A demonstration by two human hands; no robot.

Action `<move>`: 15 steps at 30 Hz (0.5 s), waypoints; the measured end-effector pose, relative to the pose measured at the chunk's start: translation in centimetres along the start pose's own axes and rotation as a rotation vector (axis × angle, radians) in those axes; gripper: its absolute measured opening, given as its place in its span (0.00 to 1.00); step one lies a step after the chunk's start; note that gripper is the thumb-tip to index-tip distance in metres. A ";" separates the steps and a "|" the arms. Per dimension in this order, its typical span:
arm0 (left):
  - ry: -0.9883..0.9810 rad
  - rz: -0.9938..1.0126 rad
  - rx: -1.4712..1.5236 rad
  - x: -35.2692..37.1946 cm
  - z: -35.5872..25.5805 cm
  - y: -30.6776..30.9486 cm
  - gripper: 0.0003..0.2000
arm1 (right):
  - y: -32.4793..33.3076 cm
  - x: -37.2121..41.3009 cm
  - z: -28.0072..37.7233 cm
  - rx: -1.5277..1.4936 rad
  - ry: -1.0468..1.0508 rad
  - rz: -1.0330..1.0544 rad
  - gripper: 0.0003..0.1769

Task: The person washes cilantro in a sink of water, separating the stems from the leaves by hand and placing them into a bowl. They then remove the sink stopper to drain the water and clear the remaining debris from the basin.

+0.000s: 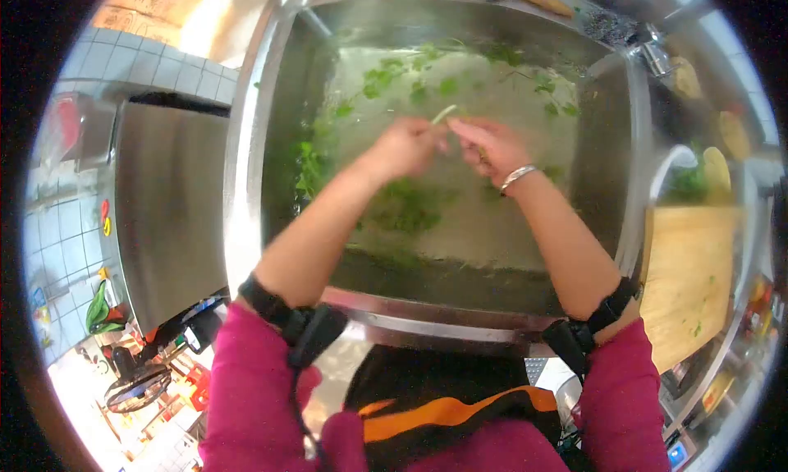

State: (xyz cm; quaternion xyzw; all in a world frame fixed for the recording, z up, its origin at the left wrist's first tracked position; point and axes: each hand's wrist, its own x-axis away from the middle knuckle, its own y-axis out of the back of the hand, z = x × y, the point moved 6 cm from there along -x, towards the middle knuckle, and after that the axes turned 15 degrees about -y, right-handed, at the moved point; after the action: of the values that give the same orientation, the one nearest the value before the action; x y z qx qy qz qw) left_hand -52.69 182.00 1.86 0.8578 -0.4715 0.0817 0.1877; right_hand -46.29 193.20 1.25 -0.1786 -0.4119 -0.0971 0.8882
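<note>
**A:** Far left, down on the floor, there's a floor fan [135, 387], and above it a stainless steel panel [168, 209] runs right alongside the basin.

**B:** Then the sink [245, 144] itself: big, deep and steel-walled. It holds water, and leafy greens [406, 209] float loose in it, thick along the left wall and scattered toward the back.

**A:** Now the action, over the middle of the water. The left hand [406, 148] is curled into a loose fist, thumb and fingers closed on the lower end of a pale green stem [444, 113].

**B:** The stem pokes up at a tilt, right between the two hands and clear above the water.

**A:** And the right hand [490, 148] is hard up against the left, its fingertips pinched on the same stem from the other side. So the hands are together, both clamped on that one stalk.

**B:** A silver bracelet [518, 176] is on the right wrist, and both forearms are bare, with the magenta sleeves pushed back.

**A:** Moving right, the faucet [654, 55] stands at the sink's back right corner.

**B:** Furthest right, a wooden cutting board [689, 291] lies beside the sink, with a few green flecks on it.
</note>
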 end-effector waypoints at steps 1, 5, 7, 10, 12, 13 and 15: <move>-0.010 0.010 0.005 -0.6 -0.1 -0.9 0.12 | -0.5 -0.1 -0.5 -0.042 -0.067 0.095 0.12; -0.006 0.092 -0.017 -1.5 2.3 -4.5 0.10 | 1.7 -2.5 -2.2 -0.087 -0.098 -0.085 0.15; 0.165 0.277 -0.081 -0.2 3.7 -6.0 0.11 | 5.2 -5.5 -3.9 -0.052 -0.042 -0.267 0.13; 0.152 0.627 -0.213 4.0 6.4 -8.7 0.11 | 13.5 -10.0 -6.4 0.192 0.021 -0.622 0.11; 0.088 0.702 -0.303 6.8 5.7 -8.7 0.10 | 17.6 -11.0 -6.9 0.263 -0.002 -0.765 0.11; 0.015 0.782 -0.389 7.9 4.8 -8.5 0.10 | 18.6 -10.6 -6.6 0.260 -0.010 -0.792 0.11; 0.246 0.534 -0.286 8.8 0.4 -4.8 0.09 | 18.2 -8.6 -4.6 0.240 0.031 -0.769 0.12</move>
State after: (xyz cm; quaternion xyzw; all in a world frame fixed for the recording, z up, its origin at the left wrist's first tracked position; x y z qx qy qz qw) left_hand -43.87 177.28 3.11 0.6523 -0.6604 0.1640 0.3338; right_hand -42.85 208.29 -12.41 0.0951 -0.4435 -0.3764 0.8079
